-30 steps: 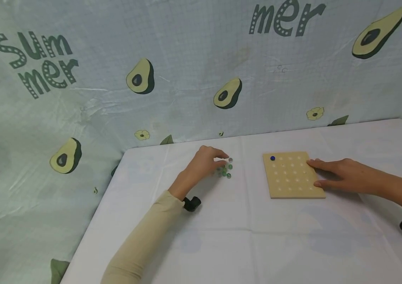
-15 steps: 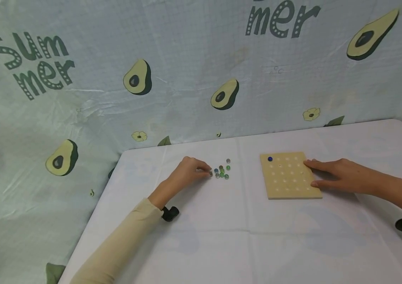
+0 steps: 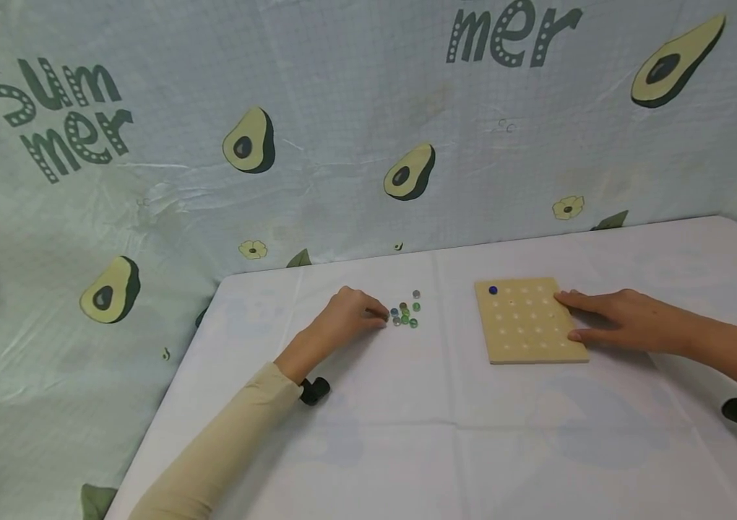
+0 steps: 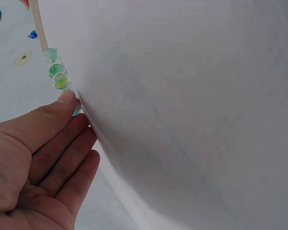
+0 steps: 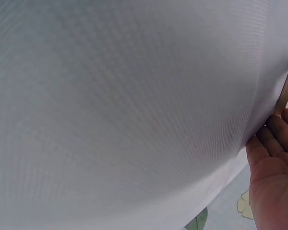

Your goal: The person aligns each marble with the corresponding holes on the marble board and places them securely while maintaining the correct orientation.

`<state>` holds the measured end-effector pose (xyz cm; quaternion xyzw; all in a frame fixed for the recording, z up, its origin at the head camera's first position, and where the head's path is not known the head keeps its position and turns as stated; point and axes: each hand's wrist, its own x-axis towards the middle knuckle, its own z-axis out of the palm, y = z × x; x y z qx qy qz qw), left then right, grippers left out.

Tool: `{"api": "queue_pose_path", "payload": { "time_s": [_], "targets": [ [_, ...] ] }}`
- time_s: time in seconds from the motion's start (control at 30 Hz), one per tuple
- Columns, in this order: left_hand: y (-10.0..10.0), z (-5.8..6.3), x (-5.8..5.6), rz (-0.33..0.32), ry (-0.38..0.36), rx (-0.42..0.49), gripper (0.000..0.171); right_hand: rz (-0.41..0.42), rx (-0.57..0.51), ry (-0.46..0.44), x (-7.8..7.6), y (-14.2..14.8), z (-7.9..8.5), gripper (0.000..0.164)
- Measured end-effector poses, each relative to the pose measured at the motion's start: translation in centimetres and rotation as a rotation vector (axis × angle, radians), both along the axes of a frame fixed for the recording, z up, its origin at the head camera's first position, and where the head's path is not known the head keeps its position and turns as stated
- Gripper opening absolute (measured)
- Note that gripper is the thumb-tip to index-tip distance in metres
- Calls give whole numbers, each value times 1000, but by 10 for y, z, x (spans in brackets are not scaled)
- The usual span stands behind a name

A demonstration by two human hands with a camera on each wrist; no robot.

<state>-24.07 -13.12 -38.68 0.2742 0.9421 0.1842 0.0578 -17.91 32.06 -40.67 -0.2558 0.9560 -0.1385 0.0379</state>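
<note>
The white tabletop (image 3: 401, 404) carries a square dimpled board (image 3: 531, 323); the right hand (image 3: 625, 319) touches its right edge with outstretched fingers. The left hand (image 3: 347, 318) bends its fingers beside small glass marbles (image 3: 405, 319), left of the board, pinching one or not I cannot tell; a dark-blue ball (image 3: 493, 290) sits at the board's far left corner.

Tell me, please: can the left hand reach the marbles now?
Probably yes: the left hand is right beside the marbles, and the board lies beyond them, so nothing visible blocks the way.
</note>
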Motion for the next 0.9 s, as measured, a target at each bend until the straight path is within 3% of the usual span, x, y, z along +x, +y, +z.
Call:
{"api": "queue_pose_path", "payload": {
  "time_s": [0.3, 0.5, 0.73, 0.9],
  "targets": [
    [0, 0, 1, 27, 21, -15, 17, -1, 8, -3, -1, -2, 2, 76],
    [2, 2, 0, 0, 15, -26, 17, -20, 20, -26, -2, -3, 3, 78],
    [6, 5, 2, -3, 66, -66, 17, -40, 19, -37, -4, -2, 3, 80],
    [7, 9, 4, 16, 136, -36, 17, -42, 15, -47, -3, -2, 2, 80]
  ]
}}
